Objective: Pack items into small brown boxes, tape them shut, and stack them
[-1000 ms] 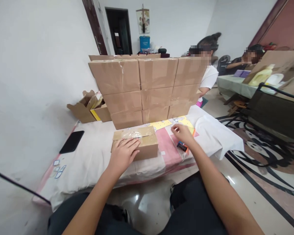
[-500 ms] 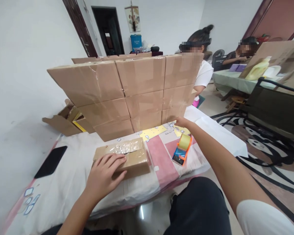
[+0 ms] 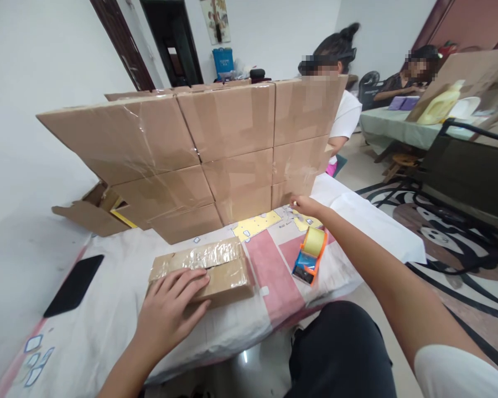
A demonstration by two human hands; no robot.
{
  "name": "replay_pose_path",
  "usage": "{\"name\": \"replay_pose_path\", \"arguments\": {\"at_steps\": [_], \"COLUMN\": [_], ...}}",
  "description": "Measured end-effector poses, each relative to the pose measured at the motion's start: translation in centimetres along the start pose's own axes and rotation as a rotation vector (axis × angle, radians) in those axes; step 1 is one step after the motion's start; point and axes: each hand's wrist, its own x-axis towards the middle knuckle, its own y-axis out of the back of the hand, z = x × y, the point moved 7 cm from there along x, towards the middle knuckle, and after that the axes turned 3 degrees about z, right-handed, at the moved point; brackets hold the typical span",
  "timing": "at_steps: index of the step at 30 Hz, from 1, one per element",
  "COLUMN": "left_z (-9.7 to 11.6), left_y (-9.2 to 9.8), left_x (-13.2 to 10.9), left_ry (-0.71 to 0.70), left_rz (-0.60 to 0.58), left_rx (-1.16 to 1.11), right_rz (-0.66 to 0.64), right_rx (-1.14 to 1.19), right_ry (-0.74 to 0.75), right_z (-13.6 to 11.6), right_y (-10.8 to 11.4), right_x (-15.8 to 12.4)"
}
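A small cardboard box (image 3: 228, 276) with shiny clear tape across its top lies on the cloth-covered table. My left hand (image 3: 176, 304) rests on the box's near left part, fingers stretched over the top and thumb apart toward the near side. My right hand (image 3: 305, 205) is by the lower right corner of a wall of stacked cardboard boxes (image 3: 238, 121). Its fingers are curled together, and whatever they may hold is too small to tell. Closer to me than that hand sits an orange and blue tape dispenser (image 3: 309, 257) with a yellowish roll, touched by neither hand.
A black phone-like slab (image 3: 74, 284) lies at the table's left. Behind it stands an open carton (image 3: 93, 213). One person (image 3: 346, 113) sits beyond the stack; another (image 3: 415, 77) is at a far table (image 3: 373, 130). A dark folding chair (image 3: 460, 182) stands to the right.
The view has shifted slightly, so the stack looks larger and further left. My left hand stays on the box. My right hand remains near the stack's corner, its fingers curled.
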Motion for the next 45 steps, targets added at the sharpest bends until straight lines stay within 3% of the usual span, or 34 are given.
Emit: {"name": "replay_pose_path", "arguments": {"at_steps": [4, 8, 10, 13, 15, 17, 21, 24, 29, 34, 41, 45], "left_z": [-0.5, -1.8, -2.5, -3.3, -3.6, -3.6, -3.0, -2.8, -2.8, -2.8, -2.8, -2.8], "left_y": [-0.1, 0.3, 0.8, 1.7, 2.1, 2.3, 2.2, 2.1, 1.9, 1.8, 1.9, 1.8], "left_x": [-0.1, -0.3, -0.5, -0.9, -1.0, -1.0, -1.0, -0.8, -0.6, -0.5, -0.9, -1.0], "left_ry": [-0.014, -0.048, -0.066, -0.055, -0.029, -0.013, -0.009, -0.023, -0.058, -0.07, -0.071, -0.076], "left_rz": [0.001, -0.017, -0.025, -0.022, -0.018, -0.015, -0.022, 0.001, 0.038, 0.049, 0.021, 0.02], "left_rx": [-0.027, -0.148, -0.245, -0.405, -0.473, -0.493, -0.469, -0.468, -0.467, -0.457, -0.458, -0.456], "right_rz": [0.062, 0.066, -0.011, -0.14, -0.193, -0.228, -0.282, -0.205, 0.045, 0.129, 0.003, 0.009], "right_rx": [0.081, 0.433, 0.524, 0.487, 0.449, 0.452, 0.455, 0.417, 0.322, 0.064, 0.004, -0.005], "right_ry": [-0.029, 0.048, 0.16, 0.325, 0.406, 0.444, 0.4, 0.316, 0.1, -0.193, -0.088, -0.082], "right_z": [-2.2, -8.6, -13.4, -20.1, -23.0, -24.3, -23.7, -21.8, -17.5, -14.0, -16.3, -17.3], "right_y": [1.9, 2.5, 1.8, -0.1, -1.5, -2.8, -4.9, -5.1, -4.2, -5.0, -9.9, -11.1], "right_x": [-2.3, -6.5, -8.9, -12.2, -14.0, -15.4, -16.9, -16.1, -9.6, -3.4, -2.8, -3.0]}}
